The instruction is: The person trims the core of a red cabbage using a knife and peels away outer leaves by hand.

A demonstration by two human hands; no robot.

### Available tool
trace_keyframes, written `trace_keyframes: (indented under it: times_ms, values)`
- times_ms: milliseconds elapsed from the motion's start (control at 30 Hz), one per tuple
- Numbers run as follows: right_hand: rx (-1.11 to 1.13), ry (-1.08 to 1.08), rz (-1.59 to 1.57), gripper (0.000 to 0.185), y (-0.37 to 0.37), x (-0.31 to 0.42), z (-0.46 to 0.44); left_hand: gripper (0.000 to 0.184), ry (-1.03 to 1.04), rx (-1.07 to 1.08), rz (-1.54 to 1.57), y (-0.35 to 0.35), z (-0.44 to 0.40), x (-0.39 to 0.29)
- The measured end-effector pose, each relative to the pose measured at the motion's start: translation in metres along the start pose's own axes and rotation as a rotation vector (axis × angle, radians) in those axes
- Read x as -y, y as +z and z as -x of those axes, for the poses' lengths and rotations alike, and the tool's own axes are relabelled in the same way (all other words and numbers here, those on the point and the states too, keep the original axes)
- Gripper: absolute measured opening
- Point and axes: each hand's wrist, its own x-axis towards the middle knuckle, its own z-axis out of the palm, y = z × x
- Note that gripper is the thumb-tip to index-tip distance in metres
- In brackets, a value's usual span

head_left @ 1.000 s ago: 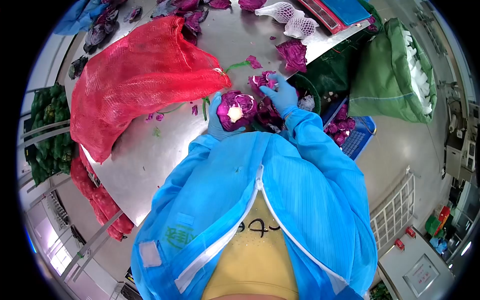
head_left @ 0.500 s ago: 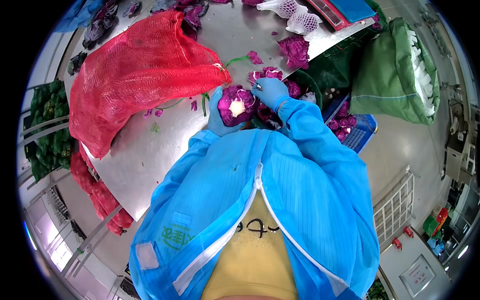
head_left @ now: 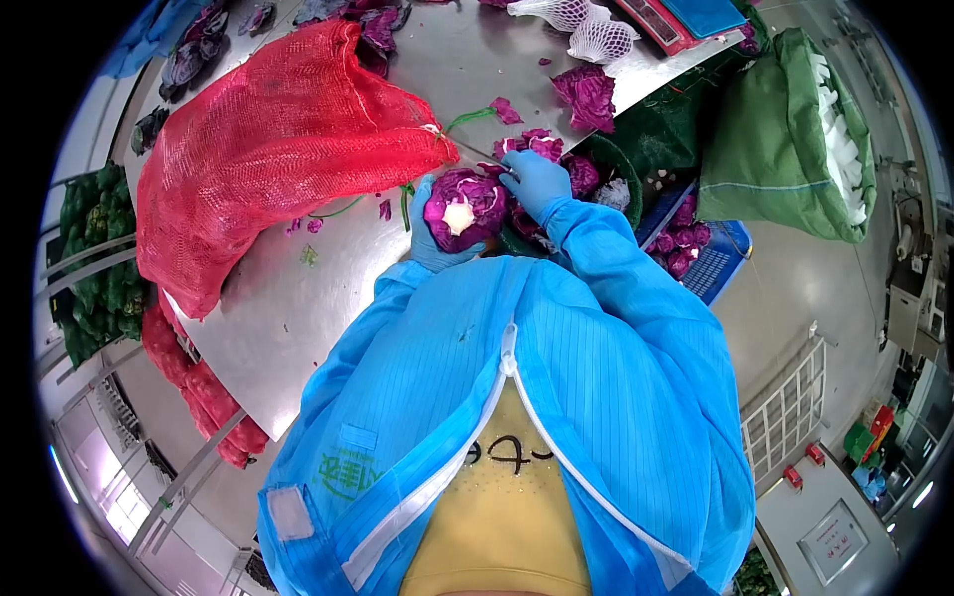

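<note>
A purple cabbage (head_left: 472, 199) with a pale cut stem facing up rests in my left hand (head_left: 425, 235), whose blue-gloved fingers wrap round its left and lower sides. My right hand (head_left: 537, 183), gloved too, is closed just right of the cabbage. Its fingers pinch a small thin object, possibly a knife, mostly hidden by the glove. Loose purple leaves (head_left: 537, 145) lie just beyond the right hand. A red mesh sack (head_left: 288, 149) lies on the metal table (head_left: 298, 348), its tied end close to the cabbage.
Foam nets (head_left: 601, 42) and a red scale (head_left: 658, 22) are at the table's far right. A green sack (head_left: 770, 149) of white pieces stands right, beside a blue crate (head_left: 720, 263) of purple cabbage pieces. A dark green bin (head_left: 611, 154) adjoins the table edge.
My right hand has closed from a more open pose and come nearer the cabbage, now with a thin object in its fingers. The cabbage has tilted and shifted slightly left in my left hand.
</note>
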Motion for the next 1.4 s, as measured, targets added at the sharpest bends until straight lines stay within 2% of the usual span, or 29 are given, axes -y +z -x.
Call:
trace_keyframes:
  times_ms: [67,133,167,200,233,267,300,333,400,500,633,733,867,967,1033,1100,1233,1300,1400]
  values:
    - [-0.016,-0.031,0.019,0.023,0.001,-0.007,0.005,0.078,-0.109,-0.060,0.116,-0.006,0.000,0.008]
    - [0.125,0.338,-0.140,0.027,-0.001,-0.010,-0.002,0.087,-0.169,-0.054,0.155,-0.007,-0.002,-0.001]
    - [-0.036,0.317,-0.066,0.029,-0.005,-0.001,0.003,0.091,0.010,-0.064,-0.096,-0.009,0.001,-0.008]
    - [-0.032,0.312,-0.068,0.029,-0.013,0.008,0.008,0.094,0.186,-0.075,-0.349,-0.011,0.005,-0.012]
    - [-0.031,0.288,-0.209,0.028,-0.023,0.016,0.013,0.099,0.136,-0.061,-0.207,-0.013,0.008,-0.009]
    - [-0.032,0.262,-0.350,0.027,-0.029,0.019,0.016,0.099,0.139,-0.065,-0.209,-0.014,0.006,-0.014]
    - [-0.020,0.127,-0.482,0.026,-0.028,0.017,0.020,0.103,0.021,-0.026,-0.091,-0.013,0.005,-0.023]
    - [0.033,-0.175,-0.650,0.033,-0.024,0.011,0.023,0.105,-0.040,-0.015,-0.031,-0.014,0.008,-0.024]
    - [0.004,-0.379,-0.590,0.043,-0.024,0.019,0.021,0.110,-0.097,0.003,0.018,-0.020,0.011,-0.018]
    - [0.120,-0.371,-0.549,0.044,-0.022,0.020,0.017,0.114,-0.029,-0.002,-0.041,-0.027,0.015,0.001]
    - [0.148,-0.438,-0.388,0.041,-0.030,0.019,0.005,0.116,0.057,-0.031,-0.202,-0.042,0.020,0.023]
    - [0.259,-0.489,-0.224,0.042,-0.038,0.023,-0.003,0.117,-0.025,-0.001,-0.138,-0.037,0.017,0.010]
    - [0.292,-0.515,-0.295,0.040,-0.039,0.023,-0.011,0.117,-0.106,0.033,-0.047,-0.033,0.011,0.000]
    - [0.339,-0.482,-0.395,0.040,-0.038,0.019,-0.013,0.119,-0.078,-0.001,-0.123,-0.033,0.012,0.002]
    - [0.348,-0.482,-0.455,0.040,-0.033,0.014,-0.015,0.120,0.059,0.001,-0.229,-0.037,0.012,0.011]
    - [0.513,-0.231,-0.606,0.043,-0.028,0.013,-0.015,0.120,0.064,0.024,-0.266,-0.041,0.013,0.013]
    - [0.462,-0.261,-0.713,0.039,-0.027,0.011,-0.008,0.120,0.052,0.048,-0.253,-0.040,0.012,0.013]
    - [0.329,-0.346,-0.685,0.034,-0.027,0.012,-0.003,0.120,0.033,0.042,-0.239,-0.039,0.013,0.014]
    - [0.237,-0.345,-0.658,0.029,-0.032,0.017,0.007,0.120,0.040,0.022,-0.295,-0.037,0.013,0.010]
